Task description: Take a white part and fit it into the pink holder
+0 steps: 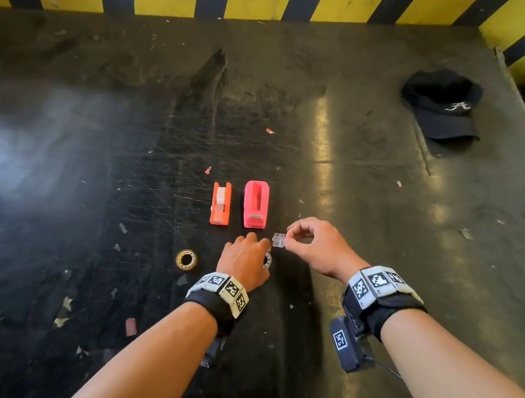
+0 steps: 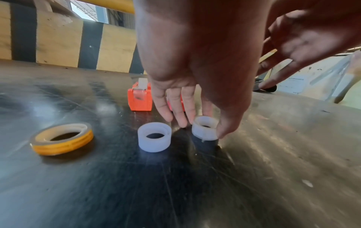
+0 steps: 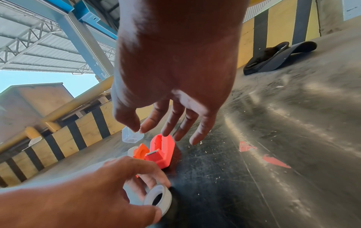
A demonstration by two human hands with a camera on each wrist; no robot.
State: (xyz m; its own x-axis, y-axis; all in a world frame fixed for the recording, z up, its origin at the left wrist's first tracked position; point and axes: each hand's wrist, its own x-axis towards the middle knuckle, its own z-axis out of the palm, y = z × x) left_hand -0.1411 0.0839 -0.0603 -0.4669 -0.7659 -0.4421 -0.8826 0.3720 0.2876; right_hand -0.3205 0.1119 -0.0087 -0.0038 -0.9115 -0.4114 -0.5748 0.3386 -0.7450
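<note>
Two hands over black tabletop (image 1: 361, 180). Left hand (image 1: 245, 260) pinches white tape roll (image 2: 205, 130) between thumb and fingers, roll at tabletop level. Right hand (image 1: 314, 244) pinches small clear plastic piece (image 1: 278, 240) at thumb and forefinger, other fingers loose, held just above left hand. Second white roll (image 2: 154, 137), yellow tape roll (image 1: 186, 259) left of left hand. Orange dispenser (image 1: 220, 204), pink dispenser (image 1: 255, 204) just beyond fingers.

- The desk (image 1: 90, 142) is dark, scratched and glossy, with scraps of tape stuck about it.
- 2 dispensers stand side by side near the centre: orange dispenser (image 1: 221, 204), pink dispenser (image 1: 255, 204).
- A yellow tape roll (image 1: 186, 259) lies at 7 o'clock from them.
- A white ring (image 2: 154, 137) sits beside the roll.
- A black cap (image 1: 443, 105) lies at 2 o'clock.
</note>
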